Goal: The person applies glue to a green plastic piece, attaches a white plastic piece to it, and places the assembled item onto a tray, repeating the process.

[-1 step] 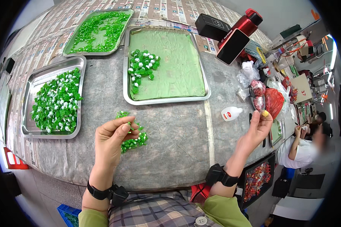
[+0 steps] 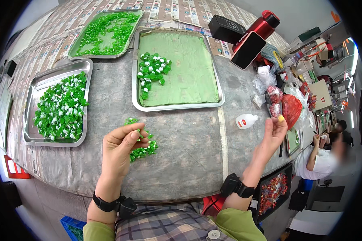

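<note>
My left hand is closed in a pinch, thumb against forefinger, on a small green piece. Below and behind its fingers, a loose pile of small green and white pieces lies on the grey table cover, partly hidden by the hand. My right hand is raised over the table's right side, palm turned inward, its fingers bent and thumb apart from them. A small yellow thing shows at one of its fingertips; whether it is a cap or a finger cover is unclear. Nearest it lies a white squeeze bottle with a red label.
A metal tray lined in green holds a cluster of green-and-white pieces. Two more trays, one at left and one far left, hold green pieces. A phone leans by a red flask. A red bag lies at right; a co-worker sits beyond.
My right hand has shifted very slightly to the left. My left hand keeps its pinch, and the whole view has moved a touch.
</note>
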### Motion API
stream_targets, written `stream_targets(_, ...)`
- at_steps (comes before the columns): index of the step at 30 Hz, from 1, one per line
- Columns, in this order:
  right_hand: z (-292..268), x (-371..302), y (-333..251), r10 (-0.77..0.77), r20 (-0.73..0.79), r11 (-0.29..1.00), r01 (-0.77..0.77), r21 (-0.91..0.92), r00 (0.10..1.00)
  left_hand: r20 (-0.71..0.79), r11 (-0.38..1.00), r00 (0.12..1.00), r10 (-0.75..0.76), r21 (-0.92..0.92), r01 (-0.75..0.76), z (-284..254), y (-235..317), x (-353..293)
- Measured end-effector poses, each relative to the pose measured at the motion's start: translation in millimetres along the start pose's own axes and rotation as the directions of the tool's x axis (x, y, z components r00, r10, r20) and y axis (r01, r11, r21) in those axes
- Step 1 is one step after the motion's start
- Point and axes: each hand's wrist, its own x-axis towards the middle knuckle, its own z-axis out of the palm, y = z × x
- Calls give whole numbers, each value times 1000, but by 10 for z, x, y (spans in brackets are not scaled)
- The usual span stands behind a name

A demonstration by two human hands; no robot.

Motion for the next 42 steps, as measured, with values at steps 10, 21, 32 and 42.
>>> stream_targets(10, 70, -168, 218, 396, 547, 905, -414, -98, 737, 79, 984, 987, -142, -98, 149, -21, -39, -5)
stream_targets(21, 685, -567, -886, 63, 595, 929, -266, 259, 801, 197, 893, 963, -182, -378, 246, -90, -90, 10)
stream_targets(32, 749, -692, -866, -253, 699, 951, 39, 307, 669, 185, 870, 958, -218, -408, 276, -105, -95, 6)
stream_targets(42, 759, -720, -876, -232, 733, 962, 39, 271, 639, 176, 873, 959, -220, -403, 274, -97, -94, 7)
